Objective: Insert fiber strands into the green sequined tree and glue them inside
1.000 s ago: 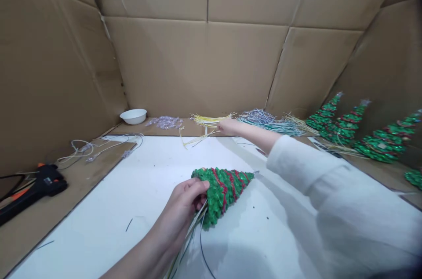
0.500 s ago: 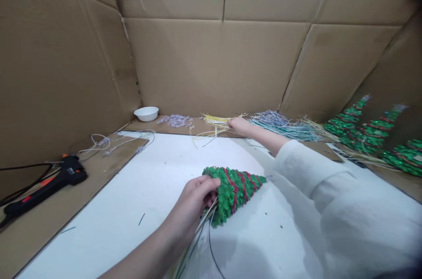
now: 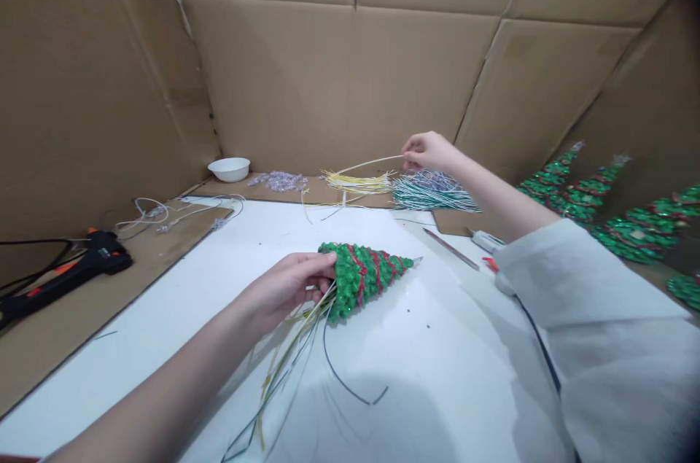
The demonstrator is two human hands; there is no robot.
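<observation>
My left hand [image 3: 298,277] grips the base of a small green Christmas tree [image 3: 364,277] lying on its side, tip to the right, with red garland bands and a clear tip. Several thin wires [image 3: 287,346] in yellow, green and dark colours trail from its base over the white board. At the back, my right hand [image 3: 429,151] is raised, fingers pinched on a pale yellow wire [image 3: 377,161] that stretches to the left. Below that hand lie a yellow wire bundle [image 3: 358,184] and a bundle of green and white wires [image 3: 432,193].
A black glue gun [image 3: 101,255] lies at the left near a tangle of white cord [image 3: 147,214]. Along the back stand a white bowl [image 3: 229,170] and a heap of clear purplish pieces [image 3: 280,181]. Finished-looking green trees [image 3: 590,193] stand at the right. A pen-like tool [image 3: 451,249] lies on the board.
My right hand has lifted from the yellow bundle and moved right, drawing out one wire. The tree stays in my left hand. The view has shifted, showing more of the right side.
</observation>
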